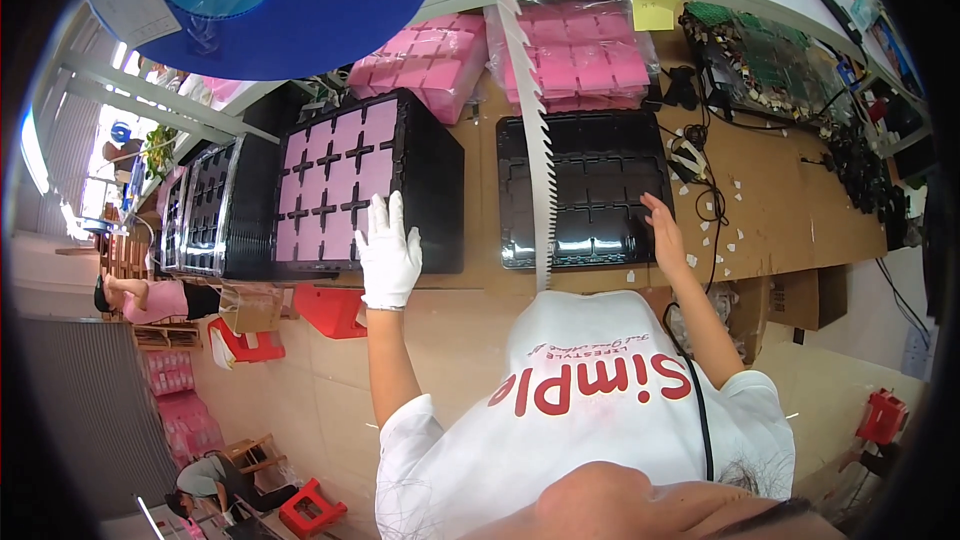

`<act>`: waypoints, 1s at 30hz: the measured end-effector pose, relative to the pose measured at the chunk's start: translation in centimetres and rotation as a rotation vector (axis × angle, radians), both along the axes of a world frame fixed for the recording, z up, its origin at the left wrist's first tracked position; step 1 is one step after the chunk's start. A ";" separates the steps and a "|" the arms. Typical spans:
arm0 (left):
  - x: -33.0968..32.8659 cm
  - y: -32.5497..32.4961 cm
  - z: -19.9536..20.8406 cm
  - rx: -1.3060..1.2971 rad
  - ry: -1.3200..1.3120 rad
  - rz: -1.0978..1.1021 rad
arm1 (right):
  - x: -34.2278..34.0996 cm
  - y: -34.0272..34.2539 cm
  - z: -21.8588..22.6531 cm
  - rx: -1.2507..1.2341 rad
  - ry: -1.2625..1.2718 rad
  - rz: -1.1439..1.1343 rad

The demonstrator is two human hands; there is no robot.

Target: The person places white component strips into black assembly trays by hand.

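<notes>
My left hand (391, 252), in a white glove, lies flat with fingers stretched at the near right corner of a tall stack of black trays (432, 170). Pink pieces (335, 153) fill the compartments of its top tray, with dark cross-shaped dividers between them. My bare right hand (667, 236) is at the right edge of a black compartment tray (585, 190) on the bench, fingers extended; contact is hard to tell. No pink pieces show in that tray. A white strip with a toothed edge (538, 130) crosses the view in front of it.
Plastic-wrapped pink stacks (580, 55) stand behind the trays. Circuit boards (765, 65), black cables (712, 202) and white scraps lie on the brown bench top (775, 205) at right. A large blue disc (300, 30) blocks the upper left. More tray stacks (215, 205) stand farther left.
</notes>
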State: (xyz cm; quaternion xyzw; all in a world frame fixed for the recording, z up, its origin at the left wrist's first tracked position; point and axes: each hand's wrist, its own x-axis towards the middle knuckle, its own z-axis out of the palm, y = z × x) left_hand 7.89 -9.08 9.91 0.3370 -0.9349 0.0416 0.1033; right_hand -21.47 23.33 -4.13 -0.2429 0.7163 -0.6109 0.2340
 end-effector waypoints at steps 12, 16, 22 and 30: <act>-10.3 10.2 -8.8 1.226 0.119 0.065 | 4.9 -7.7 -4.7 0.019 -0.155 0.593; -10.4 9.2 -10.2 1.449 0.994 0.359 | 6.7 -8.3 -3.3 0.148 -0.083 0.735; -8.5 6.4 -10.5 1.538 1.314 0.443 | 6.5 -9.1 -3.3 -0.029 -0.546 0.637; -10.0 12.3 -10.7 1.600 0.707 0.458 | 6.4 -9.0 -1.1 0.111 -0.558 0.511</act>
